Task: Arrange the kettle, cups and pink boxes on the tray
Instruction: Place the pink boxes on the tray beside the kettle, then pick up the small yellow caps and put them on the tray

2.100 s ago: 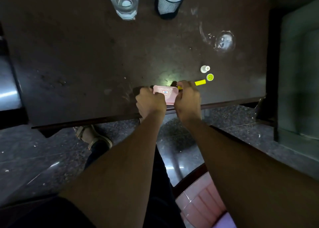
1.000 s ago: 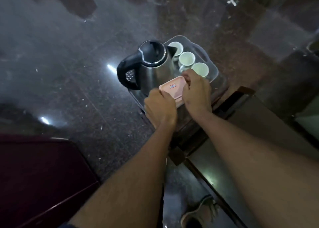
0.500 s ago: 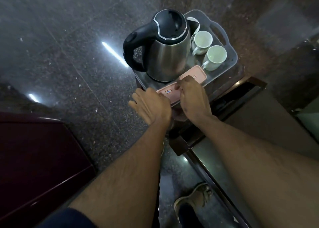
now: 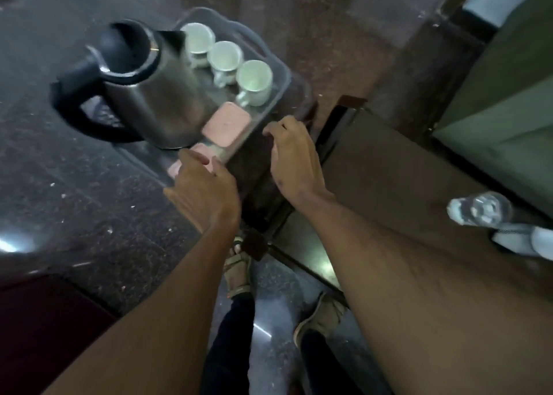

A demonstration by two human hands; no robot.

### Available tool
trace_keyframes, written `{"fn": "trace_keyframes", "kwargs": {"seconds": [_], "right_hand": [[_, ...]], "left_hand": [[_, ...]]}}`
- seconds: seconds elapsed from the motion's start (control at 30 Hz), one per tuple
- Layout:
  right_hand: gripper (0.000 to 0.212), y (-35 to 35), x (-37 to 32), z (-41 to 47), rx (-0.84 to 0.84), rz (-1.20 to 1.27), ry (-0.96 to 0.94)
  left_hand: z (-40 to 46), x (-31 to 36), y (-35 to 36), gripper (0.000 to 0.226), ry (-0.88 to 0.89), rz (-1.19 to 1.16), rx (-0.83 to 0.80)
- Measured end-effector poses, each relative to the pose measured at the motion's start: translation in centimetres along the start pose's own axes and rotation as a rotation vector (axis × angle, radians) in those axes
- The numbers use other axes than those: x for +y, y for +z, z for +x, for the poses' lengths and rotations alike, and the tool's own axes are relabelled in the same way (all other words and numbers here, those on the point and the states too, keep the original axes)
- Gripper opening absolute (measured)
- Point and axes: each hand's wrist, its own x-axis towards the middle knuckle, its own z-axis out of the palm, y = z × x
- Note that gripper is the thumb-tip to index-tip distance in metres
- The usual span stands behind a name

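Note:
A clear plastic tray (image 4: pixel 282 74) carries a steel kettle (image 4: pixel 149 92) with a black handle on its left side. Three pale cups (image 4: pixel 226 58) stand in a row along the tray's far right. Two pink boxes lie at the near edge: one (image 4: pixel 226 123) is fully visible, the other (image 4: pixel 196 152) is partly hidden under my left hand (image 4: pixel 203 194). That hand hovers flat with fingers apart and holds nothing. My right hand (image 4: pixel 294 161) is off the tray to the right, fingers loosely curled, empty. The frame is motion-blurred.
The tray rests on a small dark stand (image 4: pixel 263 185) next to a dark low table (image 4: pixel 404 167). A clear glass (image 4: pixel 478 209) stands on the table at the right. A dark red seat (image 4: pixel 39 328) is at lower left. My feet (image 4: pixel 238 272) are on the stone floor below.
Both hands have come back from the pink box, which now lies on the tray beside the first one. The view has swung, so the tray appears further left.

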Motion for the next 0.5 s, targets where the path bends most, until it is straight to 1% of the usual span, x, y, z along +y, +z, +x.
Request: {"fn": "trace_keyframes", "kwargs": {"seconds": [0.07,0.17,0.27,0.33,0.43,0.5], "right_hand": [[0.038,-1.4,3.7,-2.1,0.009,-0.007,0.092],[0.042,-3.5,10.4,-7.4,0.016,-0.029,0.258],[0.040,-5.8,17.6,-15.1,0.030,-0.052,0.474],[0.037,-7.4,21.6,-21.0,0.060,-0.061,0.614],[0.038,-10.0,26.5,-29.7,0.102,-0.050,0.815],[0.041,-11.3,29.4,-34.9,0.117,-0.068,0.932]], "left_hand": [[-2.5,2.3,1.3,0.013,0.090,-0.036,-0.053],[-8.1,5.8,4.0,0.012,0.214,-0.048,-0.210],[-15.6,8.5,6.8,0.009,0.311,-0.034,-0.369],[-21.0,9.4,8.7,0.009,0.382,0.014,-0.481],[-29.0,9.9,11.1,0.008,0.492,0.086,-0.641],[-34.0,9.9,12.2,0.006,0.545,0.092,-0.735]]}}
